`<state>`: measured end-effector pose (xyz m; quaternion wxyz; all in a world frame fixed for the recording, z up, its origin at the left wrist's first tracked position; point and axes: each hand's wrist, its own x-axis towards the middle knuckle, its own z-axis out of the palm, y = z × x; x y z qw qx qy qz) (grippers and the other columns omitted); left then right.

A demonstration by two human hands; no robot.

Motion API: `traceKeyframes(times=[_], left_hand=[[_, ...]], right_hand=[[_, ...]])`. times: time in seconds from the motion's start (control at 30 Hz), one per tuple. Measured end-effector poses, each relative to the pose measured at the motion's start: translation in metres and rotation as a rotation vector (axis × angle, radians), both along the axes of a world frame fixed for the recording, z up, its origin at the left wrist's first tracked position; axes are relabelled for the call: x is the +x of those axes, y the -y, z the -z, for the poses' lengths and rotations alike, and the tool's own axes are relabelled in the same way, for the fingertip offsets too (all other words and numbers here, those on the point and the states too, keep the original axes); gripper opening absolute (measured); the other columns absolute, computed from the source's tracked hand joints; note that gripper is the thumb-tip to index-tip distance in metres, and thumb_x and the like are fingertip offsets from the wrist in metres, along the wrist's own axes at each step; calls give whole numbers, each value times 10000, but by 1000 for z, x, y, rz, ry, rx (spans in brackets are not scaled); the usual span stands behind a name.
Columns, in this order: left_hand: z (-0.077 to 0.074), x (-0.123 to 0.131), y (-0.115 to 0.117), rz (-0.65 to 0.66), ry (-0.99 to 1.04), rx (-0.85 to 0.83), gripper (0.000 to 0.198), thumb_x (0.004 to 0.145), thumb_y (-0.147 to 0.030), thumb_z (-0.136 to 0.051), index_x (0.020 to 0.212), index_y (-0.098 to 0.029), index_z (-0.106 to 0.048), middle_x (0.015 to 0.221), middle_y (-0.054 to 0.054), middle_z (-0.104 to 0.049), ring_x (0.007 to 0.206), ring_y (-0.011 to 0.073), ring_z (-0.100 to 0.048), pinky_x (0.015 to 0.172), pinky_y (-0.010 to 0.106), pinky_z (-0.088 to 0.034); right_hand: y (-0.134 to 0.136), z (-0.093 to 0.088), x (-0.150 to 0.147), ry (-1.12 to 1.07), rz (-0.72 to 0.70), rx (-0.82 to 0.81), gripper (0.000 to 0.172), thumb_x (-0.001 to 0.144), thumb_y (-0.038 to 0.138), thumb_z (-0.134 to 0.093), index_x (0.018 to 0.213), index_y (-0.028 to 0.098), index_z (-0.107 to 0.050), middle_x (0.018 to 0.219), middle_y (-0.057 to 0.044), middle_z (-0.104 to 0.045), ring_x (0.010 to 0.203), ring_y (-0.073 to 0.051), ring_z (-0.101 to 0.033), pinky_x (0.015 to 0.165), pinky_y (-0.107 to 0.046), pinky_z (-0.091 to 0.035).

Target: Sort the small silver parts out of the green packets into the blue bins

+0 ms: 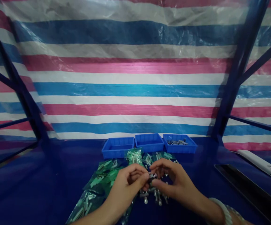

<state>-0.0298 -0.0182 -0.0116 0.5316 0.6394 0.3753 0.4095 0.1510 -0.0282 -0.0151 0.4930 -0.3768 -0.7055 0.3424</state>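
Observation:
Between my two hands is a small dark-and-silver metal part [152,177], too small to identify. My left hand [129,184] pinches its left side, thumb against curled fingers. From the other side my right hand [176,181] grips it with thumb and forefinger. Several loose silver metal fittings [158,197] with rounded ends lie on the table just below, partly hidden by my fingers. Green-tinted plastic bags [108,175] of small metal parts spread out under and beyond my left hand.
Three blue bins stand in a row behind the bags: the left bin [118,153], the middle bin [149,148] and the right bin [181,149], which holds metal pieces. At right lie a black flat panel [245,187] and a white long object [259,162]. Blue frame posts [229,84] flank the table.

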Motion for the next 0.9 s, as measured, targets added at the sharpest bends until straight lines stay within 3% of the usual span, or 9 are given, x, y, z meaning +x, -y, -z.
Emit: traceKeyframes(times=[0.17, 0.3, 0.4, 0.5, 0.63, 0.73, 0.8, 0.83, 0.9], left_hand=[[1, 0, 1, -58, -29, 268, 94, 743, -136, -643, 813, -190, -612, 838, 9, -624, 797, 158, -622, 747, 262, -503], [9, -2, 0, -30, -125, 439, 167, 782, -98, -566, 884, -222, -614, 891, 17, -611, 841, 170, -622, 788, 291, -516], [13, -4, -3, -64, -157, 473, 292, 800, -127, -568, 1060, -260, -559, 1017, 36, -602, 898, 183, -619, 813, 316, -522], [13, -6, -7, -105, -147, 483, 321, 824, -172, -554, 1126, -269, -507, 1028, 49, -597, 940, 198, -606, 800, 321, -529], [10, -5, -8, -115, -128, 422, 259, 832, -207, -537, 1088, -239, -511, 995, 63, -597, 918, 195, -599, 776, 318, -535], [8, -4, -8, -121, -119, 385, 245, 807, -194, -530, 1050, -219, -530, 975, 69, -604, 897, 194, -599, 767, 321, -531], [7, -4, -8, -133, -117, 374, 254, 782, -172, -524, 1033, -211, -541, 963, 68, -609, 883, 193, -601, 765, 324, -525], [7, -4, -8, -140, -118, 369, 262, 771, -160, -520, 1027, -208, -544, 960, 67, -612, 876, 191, -602, 765, 325, -522], [6, -4, -8, -150, -116, 362, 273, 754, -140, -514, 1018, -201, -549, 955, 67, -617, 869, 190, -603, 762, 325, -517]], right_hand=[[-8, 5, -3, -51, -100, -232, 387, 879, 428, -529, 640, 149, -650, 558, -7, -610, 506, -104, -534, 510, -229, -410], [-18, 12, -1, -62, -147, -283, 266, 755, 415, -691, 704, 155, -668, 599, -5, -662, 498, -102, -573, 503, -220, -453], [-41, 7, 23, 31, 43, -114, 225, 714, 375, -720, 758, 159, -676, 666, -32, -705, 583, -145, -643, 555, -248, -505], [-72, -4, 64, 198, 422, 161, 240, 760, 403, -654, 769, 164, -670, 685, -54, -711, 613, -183, -653, 583, -295, -520], [-92, -11, 101, 281, 577, 261, 198, 765, 323, -627, 867, 159, -672, 851, -106, -698, 768, -253, -627, 691, -391, -495], [-78, -7, 90, 361, 488, 311, 136, 779, 199, -592, 877, 177, -684, 841, -69, -681, 769, -220, -605, 735, -371, -479], [-63, -2, 69, 451, 289, 332, 151, 737, 125, -636, 835, 217, -704, 808, -15, -677, 786, -183, -603, 775, -317, -474], [-56, 1, 58, 559, 108, 352, 194, 736, 96, -644, 867, 224, -711, 865, -19, -675, 859, -185, -594, 819, -313, -462], [-46, 6, 40, 700, -28, 348, 254, 742, 42, -627, 895, 222, -721, 937, -37, -652, 918, -190, -565, 834, -309, -451]])
